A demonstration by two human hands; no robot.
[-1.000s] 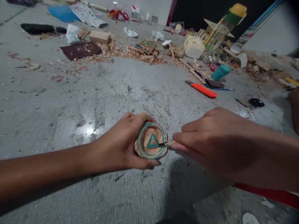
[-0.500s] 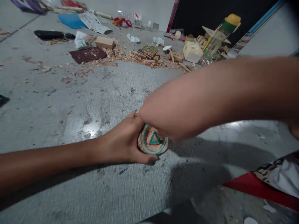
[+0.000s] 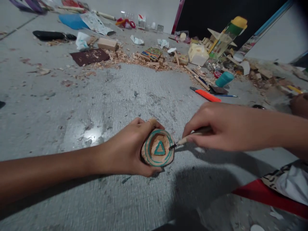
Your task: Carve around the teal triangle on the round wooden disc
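Observation:
A round piece of carved wood (image 3: 152,158) lies on the grey surface, with a teal triangle raised in its hollowed middle and teal rings round its rim. My left hand (image 3: 131,147) is wrapped about its left side, the thumb along the near edge and the fingers along the far edge. In my right hand (image 3: 209,126) is a slim carving tool (image 3: 184,140) with a pale front part and a dark metal tip. That tip rests at the right side of the hollow, at the inner edge of the rim.
Wood shavings (image 3: 127,59) and a wooden block (image 3: 107,44) lie at the back. An orange-handled cutter (image 3: 207,95), a teal container (image 3: 224,79) and a bottle with a yellow cap (image 3: 239,21) are at the right. A black-handled tool (image 3: 49,35) is at the back left.
My right hand has moved right and back from above the wood, uncovering the carving tool and the piece's right side. My left hand keeps its hold, with the wood shifted slightly nearer me.

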